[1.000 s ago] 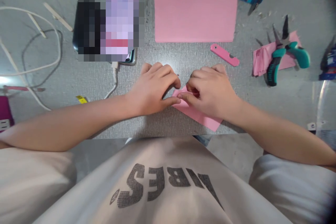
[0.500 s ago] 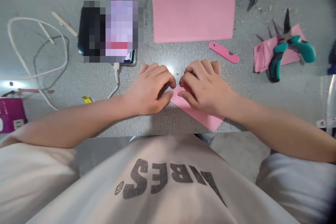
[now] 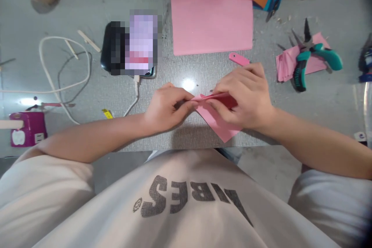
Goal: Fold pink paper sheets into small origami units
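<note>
Pink paper [image 3: 222, 126] in left hand [image 3: 166, 107] and right hand [image 3: 248, 95]

I wear a loose off-white T-shirt [image 3: 192, 224] with dark textured capitals [image 3: 200, 192] and a small round mark [image 3: 137, 205] at bottom centre, wide sleeves [image 3: 49, 186] towards the lower corners; my left hand [image 3: 168, 108] and right hand [image 3: 247, 97] are bare.

The left hand [image 3: 166, 109] is pinching the paper [image 3: 221, 126] at one end, the right hand [image 3: 247, 97] is holding its raised flap, and pliers [image 3: 319, 50] are lying off to the right.
</note>
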Demonstrator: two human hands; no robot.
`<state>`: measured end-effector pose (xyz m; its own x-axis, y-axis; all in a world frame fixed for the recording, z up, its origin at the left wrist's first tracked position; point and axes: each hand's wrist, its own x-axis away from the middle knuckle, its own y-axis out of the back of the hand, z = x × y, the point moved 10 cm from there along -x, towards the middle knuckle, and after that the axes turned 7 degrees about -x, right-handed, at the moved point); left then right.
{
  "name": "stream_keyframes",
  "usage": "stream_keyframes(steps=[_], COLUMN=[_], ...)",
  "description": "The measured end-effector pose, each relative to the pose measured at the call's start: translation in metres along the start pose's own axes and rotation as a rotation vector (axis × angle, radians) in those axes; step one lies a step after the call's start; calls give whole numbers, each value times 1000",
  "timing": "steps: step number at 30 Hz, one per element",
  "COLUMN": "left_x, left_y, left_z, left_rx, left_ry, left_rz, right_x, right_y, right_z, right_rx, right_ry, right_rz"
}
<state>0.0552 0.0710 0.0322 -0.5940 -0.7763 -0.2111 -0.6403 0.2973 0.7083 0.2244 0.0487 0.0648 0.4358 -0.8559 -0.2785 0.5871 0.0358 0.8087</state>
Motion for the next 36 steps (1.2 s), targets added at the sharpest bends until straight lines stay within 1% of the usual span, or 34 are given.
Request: stream_keyframes(steps=[2,3,6,9,13,17,20,25,28,31,33,36], left_x=[1,1,1,-1,-1,0,0,1,0,-1,-1,1], left_y=[5,5,-4,-7,-4,0,3,3,4,1,0,-1], left_z=[5,7,12,12,14,15,16,16,13,11,13,16], left_rx=[107,171,362,453,425,394,378,327,267,263,276,320], left_ry=[64,98,177,185,190,176,168,165,130,100,109,135], left_rz=[-59,-70,-44,-52,-87,-111,-138,-138,-144,-113,-100,-103], right_x=[-1,-2,-4,-4,-2,-1,-1,-1,-1,-2,-2,-1], right_y=[6,9,7,1,-2,-1,-2,-4,-4,-5,-5,-7], right_z=[-4,-5,-7,-7,-8,-8,-10,-14,-12,-7,-5,-6], right_rx=[-28,-39,-62,-91,-131,-183,-198,-182,-192,-178,-173,-201], right_ry=[-30,-35,-49,-62,-101,-114,-132,-173,-151,-97,-84,-105], right_rz=[-19,-33,-33,-10,-7,-16,9,30,27,24,18,21])
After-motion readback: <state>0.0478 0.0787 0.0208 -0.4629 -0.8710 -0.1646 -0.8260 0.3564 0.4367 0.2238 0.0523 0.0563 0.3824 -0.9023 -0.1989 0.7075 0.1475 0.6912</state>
